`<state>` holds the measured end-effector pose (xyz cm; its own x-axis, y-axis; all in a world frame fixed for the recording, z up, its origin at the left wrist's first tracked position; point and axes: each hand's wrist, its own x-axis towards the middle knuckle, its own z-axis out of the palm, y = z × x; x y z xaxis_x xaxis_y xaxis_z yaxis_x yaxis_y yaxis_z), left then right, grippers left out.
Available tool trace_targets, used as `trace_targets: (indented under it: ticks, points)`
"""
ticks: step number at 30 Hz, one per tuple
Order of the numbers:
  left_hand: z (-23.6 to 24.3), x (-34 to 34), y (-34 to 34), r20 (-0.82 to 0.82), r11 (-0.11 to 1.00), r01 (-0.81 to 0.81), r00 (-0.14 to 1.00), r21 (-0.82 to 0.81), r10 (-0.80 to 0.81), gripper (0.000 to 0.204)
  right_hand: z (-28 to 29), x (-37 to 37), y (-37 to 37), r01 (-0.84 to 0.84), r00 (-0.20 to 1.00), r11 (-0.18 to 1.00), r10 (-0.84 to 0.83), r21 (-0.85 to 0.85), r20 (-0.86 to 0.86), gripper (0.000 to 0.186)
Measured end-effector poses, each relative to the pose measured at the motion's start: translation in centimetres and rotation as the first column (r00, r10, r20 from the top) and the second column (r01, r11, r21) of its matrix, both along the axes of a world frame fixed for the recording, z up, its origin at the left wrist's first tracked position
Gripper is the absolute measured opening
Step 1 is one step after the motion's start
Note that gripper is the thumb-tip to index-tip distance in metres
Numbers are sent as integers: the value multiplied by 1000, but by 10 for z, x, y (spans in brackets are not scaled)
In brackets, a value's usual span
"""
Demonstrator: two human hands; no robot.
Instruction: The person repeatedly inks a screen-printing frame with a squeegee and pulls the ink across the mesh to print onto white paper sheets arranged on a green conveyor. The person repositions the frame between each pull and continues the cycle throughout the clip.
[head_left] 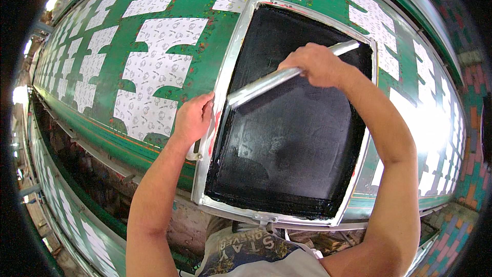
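Observation:
A metal-framed printing screen (287,164) lies on a long green table, its inside coated in glossy black ink. My right hand (312,66) is wrapped round the middle of a silver squeegee (261,87), which lies at a slant over the ink from the lower left to the upper right. My left hand (197,115) grips the left side of the screen frame, its fingertips on the rail, just left of the squeegee's lower end. The ink under my right hand is partly hidden.
White patterned cut fabric pieces (154,72) lie in rows along the green table (205,56). A second table with white pieces (92,236) runs at the lower left, past a dark gap. Coloured floor tiles (471,179) show at the right. My torso is at the lower edge.

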<state>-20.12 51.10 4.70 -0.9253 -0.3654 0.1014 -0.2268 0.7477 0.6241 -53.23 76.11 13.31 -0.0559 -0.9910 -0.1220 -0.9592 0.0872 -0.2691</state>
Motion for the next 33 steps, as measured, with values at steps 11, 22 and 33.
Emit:
trace_targets:
  ticks: [11,22,33]
  points:
    - [0,0,2,-67,999,6,998,-32,-8,30,-26,137,-40,-611,791,760,598,-222,-128,17]
    - [-2,0,0,-10,997,19,1000,-71,-19,33,16,52,28,-267,961,956,274,124,-39,35]
    - [-1,-1,1,18,997,24,1000,-78,-23,31,-17,-85,33,458,838,869,-492,-186,-236,44]
